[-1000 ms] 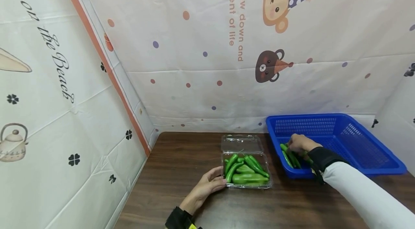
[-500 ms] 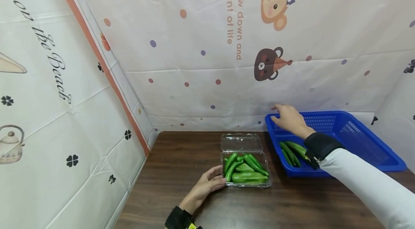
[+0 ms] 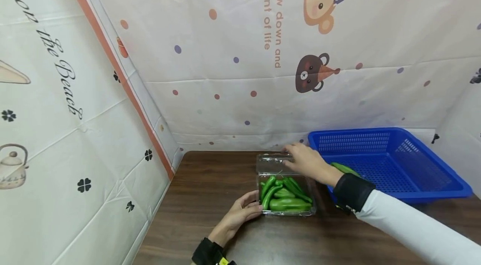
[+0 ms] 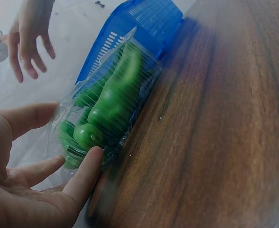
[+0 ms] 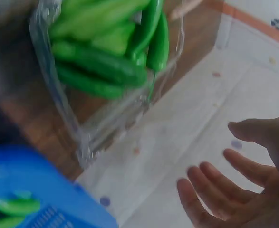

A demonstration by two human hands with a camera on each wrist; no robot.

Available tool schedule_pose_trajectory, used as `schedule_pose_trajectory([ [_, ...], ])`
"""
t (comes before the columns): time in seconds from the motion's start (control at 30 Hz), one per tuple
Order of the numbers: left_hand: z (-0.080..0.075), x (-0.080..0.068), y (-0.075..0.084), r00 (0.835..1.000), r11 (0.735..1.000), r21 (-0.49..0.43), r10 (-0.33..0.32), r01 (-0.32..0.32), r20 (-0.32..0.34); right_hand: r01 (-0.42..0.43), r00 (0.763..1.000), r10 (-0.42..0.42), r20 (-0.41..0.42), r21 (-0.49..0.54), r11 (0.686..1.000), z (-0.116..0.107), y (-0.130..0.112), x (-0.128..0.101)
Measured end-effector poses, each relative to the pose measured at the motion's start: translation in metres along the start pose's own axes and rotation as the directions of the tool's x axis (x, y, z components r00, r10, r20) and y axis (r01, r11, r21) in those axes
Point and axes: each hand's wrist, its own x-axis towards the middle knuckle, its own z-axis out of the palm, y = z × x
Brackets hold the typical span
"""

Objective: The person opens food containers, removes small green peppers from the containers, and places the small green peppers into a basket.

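Right hand [image 3: 306, 160] is out of the basket [image 3: 391, 131] now, where it sat on the peppers a second ago, and it hovers over the box's [image 3: 285, 210] flipped-back lid [image 3: 272, 164], fingers spread and relaxed, nothing held; whether the fingertips actually touch the lid, I cannot tell. Left hand [image 3: 240, 213] has not budged: open palm and straight fingers press the box's left wall, as the left wrist view shows with a fingertip [image 4: 89, 164] against the clear plastic. That box sits mid-table toward the back edge, heaped with green peppers [image 3: 285, 196], and the basket stands just to its right in the back right corner, a few peppers [image 3: 343, 169] lying by its near left wall. If the lid is what's in hand, my call is to catch its far edge with the fingertips, swing it toward the person on its hinge, and keep the left hand bracing so the light box doesn't skate. The heap rides high, so the lid may need a firm press, and a long pepper could get nipped at the rim. Room is tight at the back, where the curtain [image 3: 233, 81] meets the table edge, and on the right at the basket wall; the near and left stretches of the table [image 3: 199, 198] lie open.
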Motion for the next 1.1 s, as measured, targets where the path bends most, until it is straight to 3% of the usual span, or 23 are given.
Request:
schedule_pose_trajectory([
  [0.17, -0.001, 0.001, 0.0, 1.0, 1.0, -0.001, -0.005, 0.005, 0.003, -0.055, 0.987, 0.053, 0.149, 0.01, 0.998, 0.02, -0.004, -0.01],
  [0.33, 0.0, 0.0, 0.0, 1.0, 1.0, -0.005, -0.01, 0.011, 0.015, -0.099, 0.977, 0.088, 0.194, 0.049, 0.994, 0.04, 0.001, -0.022],
  [0.73, 0.001, -0.001, 0.0, 1.0, 1.0, -0.003, -0.013, 0.013, 0.01, -0.13, 0.98, 0.109, 0.165, 0.117, 0.985, 0.069, 0.008, -0.036],
  [1.1, 0.002, -0.001, 0.001, 1.0, 1.0, 0.003, 0.002, -0.002, -0.002, -0.029, 0.994, 0.015, 0.109, 0.136, 0.99, 0.078, 0.009, -0.037],
])
